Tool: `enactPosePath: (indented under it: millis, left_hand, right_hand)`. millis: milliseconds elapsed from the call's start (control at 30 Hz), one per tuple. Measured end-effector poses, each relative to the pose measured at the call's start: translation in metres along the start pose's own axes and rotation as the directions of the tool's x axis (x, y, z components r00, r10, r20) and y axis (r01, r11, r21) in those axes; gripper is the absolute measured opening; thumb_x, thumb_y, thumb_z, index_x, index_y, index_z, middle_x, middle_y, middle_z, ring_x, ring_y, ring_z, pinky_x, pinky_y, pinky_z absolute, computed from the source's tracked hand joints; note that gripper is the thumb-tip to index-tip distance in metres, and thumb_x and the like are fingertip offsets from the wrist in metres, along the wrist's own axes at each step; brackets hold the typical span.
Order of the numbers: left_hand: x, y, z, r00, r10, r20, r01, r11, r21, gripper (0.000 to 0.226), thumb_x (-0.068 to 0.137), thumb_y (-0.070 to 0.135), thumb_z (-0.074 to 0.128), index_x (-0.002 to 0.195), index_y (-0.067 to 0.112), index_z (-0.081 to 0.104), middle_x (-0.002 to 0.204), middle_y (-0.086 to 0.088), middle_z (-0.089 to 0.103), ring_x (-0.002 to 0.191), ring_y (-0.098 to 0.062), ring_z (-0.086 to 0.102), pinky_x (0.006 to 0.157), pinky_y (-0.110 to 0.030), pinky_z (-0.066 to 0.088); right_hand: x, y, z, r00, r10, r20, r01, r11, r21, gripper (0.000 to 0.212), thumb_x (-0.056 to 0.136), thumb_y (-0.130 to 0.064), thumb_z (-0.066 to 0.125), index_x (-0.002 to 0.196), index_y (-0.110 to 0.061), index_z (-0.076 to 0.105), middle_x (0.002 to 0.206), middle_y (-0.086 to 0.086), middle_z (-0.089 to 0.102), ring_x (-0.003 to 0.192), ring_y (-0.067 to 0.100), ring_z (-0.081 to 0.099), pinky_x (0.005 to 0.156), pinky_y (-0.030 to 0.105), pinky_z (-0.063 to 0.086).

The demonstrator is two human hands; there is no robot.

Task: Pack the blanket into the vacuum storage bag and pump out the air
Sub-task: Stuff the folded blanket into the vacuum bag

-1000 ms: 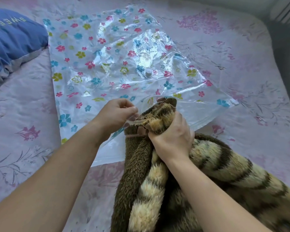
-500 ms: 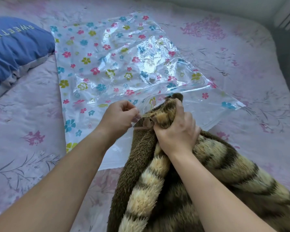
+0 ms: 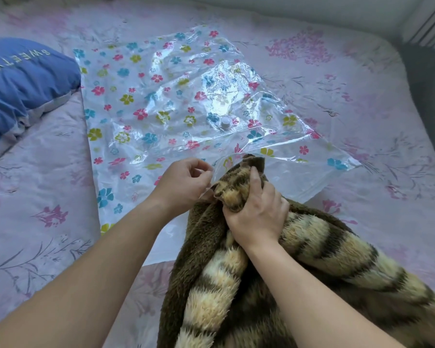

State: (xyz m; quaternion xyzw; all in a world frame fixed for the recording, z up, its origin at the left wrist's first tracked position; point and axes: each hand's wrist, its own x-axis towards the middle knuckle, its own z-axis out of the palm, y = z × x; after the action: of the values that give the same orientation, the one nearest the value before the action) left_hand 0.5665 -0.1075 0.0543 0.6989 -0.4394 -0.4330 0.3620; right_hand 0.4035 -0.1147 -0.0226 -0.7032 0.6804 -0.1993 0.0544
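Observation:
A clear vacuum storage bag (image 3: 146,101) printed with coloured flowers lies flat on the bed, its round white valve (image 3: 224,122) near the middle. A fluffy brown and tan striped blanket (image 3: 324,249) trails from the lower right up to the bag's near edge. My right hand (image 3: 255,209) grips the bunched end of the blanket at the bag's mouth. My left hand (image 3: 183,184) pinches the near edge of the plastic beside it and lifts it. The tip of the blanket shows under the raised plastic.
A pink floral bedspread (image 3: 35,222) covers the bed. A blue pillow (image 3: 23,79) with lettering lies at the far left. A dark gap (image 3: 427,84) and a wall run along the bed's right side.
Both hands and the blanket end have shifted slightly forward at the bag's mouth. The left hand has raised the plastic edge a little higher over the blanket tip.

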Motion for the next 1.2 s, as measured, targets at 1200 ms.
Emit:
enactPosePath:
  millis: [1200]
  left_hand:
    - [-0.005,0.016,-0.001,0.956,0.247,-0.158,-0.238,0.968,0.073,0.022,0.094,0.024,0.071,0.076,0.016,0.062,0.056,0.014,0.053,0.052,-0.005,0.045,0.058,-0.025,0.04]
  right_hand:
    - [0.027,-0.036,0.026,0.981,-0.186,0.064,0.194,0.965,-0.176,0.087,0.076,-0.052,0.072,0.148,-0.019,0.035,0.143,0.014,0.047,0.114,0.036,0.051,0.098,0.055,0.035]
